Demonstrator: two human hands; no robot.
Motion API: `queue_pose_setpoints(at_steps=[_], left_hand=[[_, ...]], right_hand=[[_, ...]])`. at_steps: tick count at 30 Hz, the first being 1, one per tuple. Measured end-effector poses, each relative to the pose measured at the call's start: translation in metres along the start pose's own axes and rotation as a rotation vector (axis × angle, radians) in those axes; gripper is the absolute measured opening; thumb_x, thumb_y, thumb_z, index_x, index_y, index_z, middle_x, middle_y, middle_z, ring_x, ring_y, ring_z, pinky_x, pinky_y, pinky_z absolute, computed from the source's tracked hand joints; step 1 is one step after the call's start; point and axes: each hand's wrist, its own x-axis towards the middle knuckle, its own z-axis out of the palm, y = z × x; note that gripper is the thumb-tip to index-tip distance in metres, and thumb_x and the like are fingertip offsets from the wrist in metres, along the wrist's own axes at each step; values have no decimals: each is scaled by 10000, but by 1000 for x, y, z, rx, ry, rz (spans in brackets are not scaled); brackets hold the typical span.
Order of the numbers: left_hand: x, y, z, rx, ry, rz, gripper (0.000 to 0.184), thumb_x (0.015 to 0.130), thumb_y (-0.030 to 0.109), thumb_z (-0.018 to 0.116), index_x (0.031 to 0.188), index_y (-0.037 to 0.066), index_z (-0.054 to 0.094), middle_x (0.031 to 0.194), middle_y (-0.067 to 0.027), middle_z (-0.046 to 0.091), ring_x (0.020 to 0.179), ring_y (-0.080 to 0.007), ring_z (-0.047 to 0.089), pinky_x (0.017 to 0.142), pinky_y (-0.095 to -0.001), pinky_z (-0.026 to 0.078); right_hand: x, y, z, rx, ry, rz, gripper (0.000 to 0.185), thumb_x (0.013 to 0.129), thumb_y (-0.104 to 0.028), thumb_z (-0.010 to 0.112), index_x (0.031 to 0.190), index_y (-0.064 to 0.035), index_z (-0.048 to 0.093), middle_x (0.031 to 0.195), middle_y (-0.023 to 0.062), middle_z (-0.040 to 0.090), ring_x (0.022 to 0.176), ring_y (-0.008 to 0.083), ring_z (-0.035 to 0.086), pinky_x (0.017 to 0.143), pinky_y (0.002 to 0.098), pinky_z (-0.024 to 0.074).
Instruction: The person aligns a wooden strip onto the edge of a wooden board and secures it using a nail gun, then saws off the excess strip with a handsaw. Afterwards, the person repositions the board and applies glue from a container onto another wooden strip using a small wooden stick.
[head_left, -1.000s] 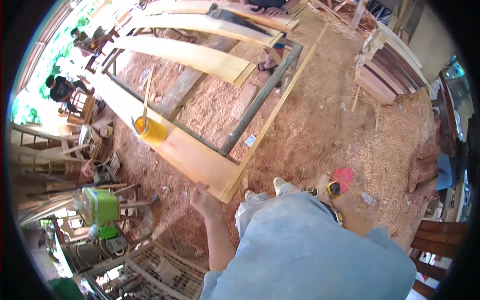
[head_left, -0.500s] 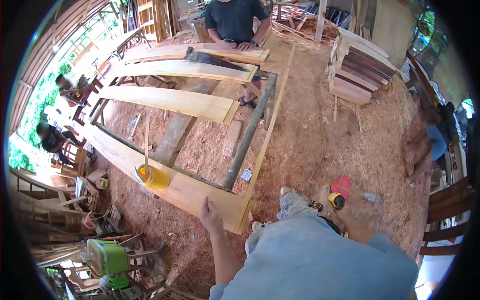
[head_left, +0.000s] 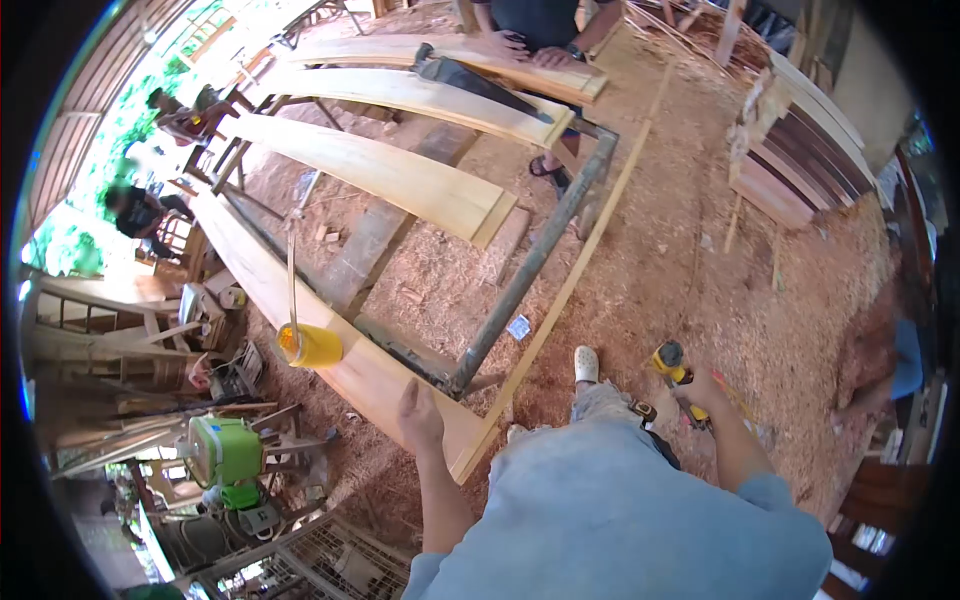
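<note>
My right hand (head_left: 703, 392) is wrapped round a yellow and black cordless drill (head_left: 670, 358), held out to my right above the shavings. My left hand (head_left: 420, 418) is over the near end of a long pale board (head_left: 375, 378); its fingers are apart and it holds nothing. Whether it touches the wood I cannot tell. A yellow bucket (head_left: 320, 346) with an upright stick stands on this board. A thin wooden strip (head_left: 560, 300) runs across the board's near end. More boards (head_left: 400, 180) lie across a dark frame (head_left: 535, 260). A handsaw (head_left: 470, 80) rests on a farther board.
A person (head_left: 545, 30) stands at the far boards with both hands on the wood. Two people sit at the left. A timber stack (head_left: 800, 150) stands at the back right, a green container (head_left: 225, 450) at the lower left. Shavings cover the floor.
The view has shifted, so the boards sit differently in it. My right hand has raised the drill, which now points forward and left. My left hand has moved along over the board.
</note>
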Motion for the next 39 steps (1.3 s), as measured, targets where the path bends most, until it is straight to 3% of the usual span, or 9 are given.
queue_pose_setpoints(at_steps=[2,6,8,14,18,21,28,34,39], left_hand=[[5,25,16,148,-10,29,383,943,140,638,1252,-84,620,1146,-200,698,1081,-249,658,966,-345,498],[11,68,61,274,-166,116,437,931,212,659,1271,-60,618,1135,-191,707,1035,-229,676,916,-325,508],[-2,110,73,269,-366,-98,440,927,220,664,1261,-64,622,1131,-179,715,1025,-214,679,921,-312,509],[-48,126,94,197,-569,-199,274,927,139,669,1131,-39,709,1083,-127,725,961,-162,669,880,-311,528],[-69,101,96,343,-459,-255,292,916,203,704,1054,-55,705,1016,-124,733,934,-175,676,844,-326,541],[-69,67,91,119,-421,-300,298,920,207,704,1069,-51,703,953,-111,732,880,-169,672,796,-323,541],[-47,60,66,149,-186,-273,302,938,235,673,1102,-17,699,925,-102,725,866,-172,672,789,-323,534],[-56,87,63,296,-91,-360,338,942,259,651,1149,-6,685,954,-131,733,903,-208,693,814,-344,540],[-100,86,48,303,134,-243,280,930,181,679,1109,-33,699,936,-105,734,874,-162,682,791,-317,545]], right_hand=[[34,-10,-14,-52,-372,96,490,745,-405,756,1117,-91,699,984,214,721,915,325,705,836,445,539],[86,-41,-11,-213,-367,88,547,720,-398,798,1101,-26,675,1020,207,709,979,320,696,828,399,538],[90,-63,-15,-279,-251,17,551,702,-423,804,1067,-29,683,1020,212,709,974,343,691,832,426,534],[147,-75,-12,-309,-365,-129,536,664,-342,809,1096,-49,686,1003,209,718,954,360,697,827,445,540],[167,-93,-21,-272,-414,-187,515,656,-307,798,1076,-28,691,975,205,717,919,345,701,810,417,540],[148,-143,-80,-204,-372,-271,488,649,-261,789,1062,-16,703,938,186,717,867,298,697,788,390,534],[163,-241,-186,124,-747,-534,503,695,-190,802,1141,11,689,882,33,683,803,124,632,729,308,518],[194,-380,-117,596,-958,-641,252,953,-180,639,1157,-37,603,773,6,605,679,108,599,623,267,495],[255,-473,-19,531,-999,-518,224,978,-221,624,1111,-41,602,779,34,634,604,135,608,536,295,492]])
